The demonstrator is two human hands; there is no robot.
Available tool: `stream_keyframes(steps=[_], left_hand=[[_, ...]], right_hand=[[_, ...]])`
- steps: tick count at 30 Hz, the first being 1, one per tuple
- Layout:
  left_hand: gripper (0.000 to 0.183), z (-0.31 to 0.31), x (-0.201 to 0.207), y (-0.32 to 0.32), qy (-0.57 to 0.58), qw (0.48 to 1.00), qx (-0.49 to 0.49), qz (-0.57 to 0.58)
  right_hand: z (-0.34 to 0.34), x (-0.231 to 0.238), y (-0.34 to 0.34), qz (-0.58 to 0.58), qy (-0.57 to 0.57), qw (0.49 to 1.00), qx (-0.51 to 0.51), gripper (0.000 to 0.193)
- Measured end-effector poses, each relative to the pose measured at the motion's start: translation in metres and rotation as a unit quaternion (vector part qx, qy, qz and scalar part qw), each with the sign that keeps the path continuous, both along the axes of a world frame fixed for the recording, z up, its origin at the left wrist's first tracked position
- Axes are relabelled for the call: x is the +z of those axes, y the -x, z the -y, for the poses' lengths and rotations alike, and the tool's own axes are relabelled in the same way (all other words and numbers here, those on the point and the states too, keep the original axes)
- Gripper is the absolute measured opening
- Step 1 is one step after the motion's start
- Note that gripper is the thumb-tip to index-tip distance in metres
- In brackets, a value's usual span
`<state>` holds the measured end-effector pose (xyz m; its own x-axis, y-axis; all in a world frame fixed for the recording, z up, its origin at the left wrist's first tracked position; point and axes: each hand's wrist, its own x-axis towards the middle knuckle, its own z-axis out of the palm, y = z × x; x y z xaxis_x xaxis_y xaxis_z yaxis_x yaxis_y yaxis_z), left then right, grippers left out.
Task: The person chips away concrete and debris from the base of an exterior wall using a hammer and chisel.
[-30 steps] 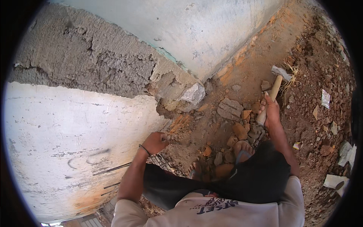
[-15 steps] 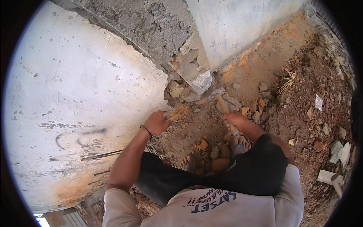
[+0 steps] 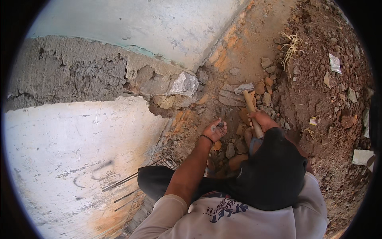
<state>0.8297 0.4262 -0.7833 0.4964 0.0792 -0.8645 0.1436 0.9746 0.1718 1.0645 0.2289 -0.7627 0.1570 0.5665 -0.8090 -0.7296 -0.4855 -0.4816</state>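
My left hand (image 3: 215,130) is turned palm up over the rubble, its fingers partly curled around a small grey object (image 3: 220,124); its kind cannot be made out. A dark band circles that wrist. In my right hand (image 3: 262,120) is a thick wooden tool handle (image 3: 250,102), tilted over the stones. My dark-clad knee hides the lower end, so the tool's head does not show. Left of my hands, the white plastered wall (image 3: 83,147) has a broken corner, with rough grey concrete (image 3: 91,71) above it and a pale stone (image 3: 184,84) at its end.
Loose stones (image 3: 230,95) and brick pieces lie around my feet. Thin metal rods (image 3: 125,179) jut out by the left wall. A soil bank (image 3: 330,95) rises at right, with dry grass (image 3: 291,48) and a pale slab (image 3: 363,157). Another painted wall (image 3: 159,28) stands beyond.
My left hand has come away from the wall's broken edge toward the right hand and turned palm up. My right hand keeps the wooden handle. The view has swung round to the right.
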Motion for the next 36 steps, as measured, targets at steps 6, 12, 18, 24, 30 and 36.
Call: stream_keyframes(steps=[6,12,18,24,30,36], left_hand=[[0.021,0.051,0.041,-0.046,0.003,0.991,-0.007,0.132],[0.022,0.028,0.045,-0.078,-0.073,0.989,0.07,0.112],[0.014,-0.024,0.022,-0.081,-0.07,0.978,0.136,0.141],[0.021,-0.038,0.012,-0.112,-0.133,0.968,0.206,0.046],[0.029,-0.046,0.015,-0.128,-0.137,0.957,0.255,-0.008],[0.043,-0.054,0.016,-0.133,-0.157,0.955,0.249,0.024]], right_hand=[[0.0,-0.003,-0.016,-0.069,-0.003,0.997,-0.044,0.025],[-0.018,0.011,-0.023,-0.052,0.019,0.998,-0.019,0.025],[-0.014,0.038,-0.024,0.006,-0.003,1.0,0.019,0.035],[-0.008,0.042,-0.039,0.085,-0.04,0.995,-0.025,0.046],[-0.012,0.056,-0.04,0.196,-0.133,0.967,-0.088,0.042],[-0.011,0.06,-0.045,0.209,-0.092,0.965,-0.129,0.032]])
